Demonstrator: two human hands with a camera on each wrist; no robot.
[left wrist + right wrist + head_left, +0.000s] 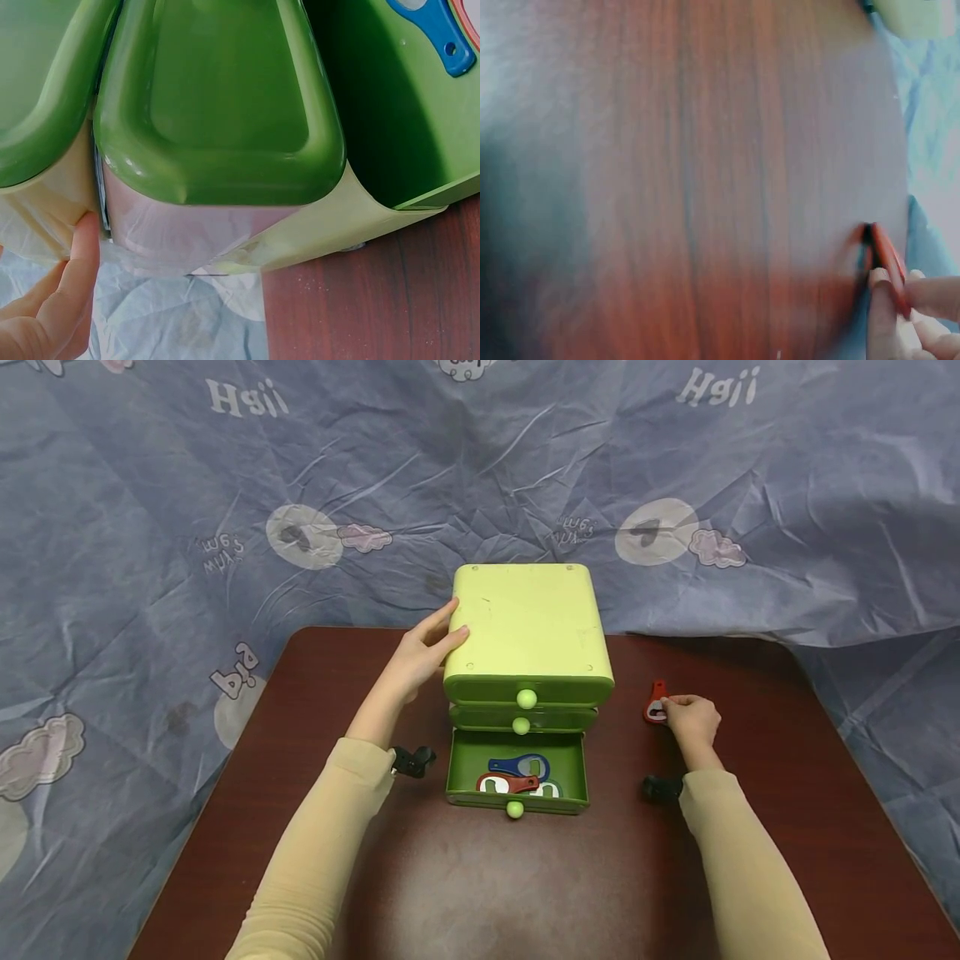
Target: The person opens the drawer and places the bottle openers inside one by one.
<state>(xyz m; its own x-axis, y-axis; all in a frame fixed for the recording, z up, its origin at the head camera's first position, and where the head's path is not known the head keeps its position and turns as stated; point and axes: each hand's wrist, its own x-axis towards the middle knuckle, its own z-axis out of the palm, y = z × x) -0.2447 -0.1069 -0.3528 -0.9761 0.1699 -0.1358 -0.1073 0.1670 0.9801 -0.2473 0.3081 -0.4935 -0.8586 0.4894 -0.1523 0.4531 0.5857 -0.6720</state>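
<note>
A light yellow-green drawer cabinet [528, 618] with green fronts stands at the back of the table. My left hand [414, 662] rests against its left side, fingers extended; the left wrist view shows fingertips [86, 232] touching the side wall. The bottom drawer [462, 764] is pulled out and holds a blue bottle opener [504, 767], a red bottle opener [525, 783] and a partly covered one [553, 790]. To the right of the cabinet, my right hand [693, 724] pinches another red bottle opener [658, 688] between thumb and fingers. In the right wrist view that opener [887, 259] appears tilted on edge.
The dark reddish-brown table [510, 877] extends around the cabinet. A blue-grey printed cloth [420, 468] hangs behind it. The upper drawers, with round knobs [527, 699], are pushed in further than the bottom one. Black wrist mounts [412, 762] sit below both hands.
</note>
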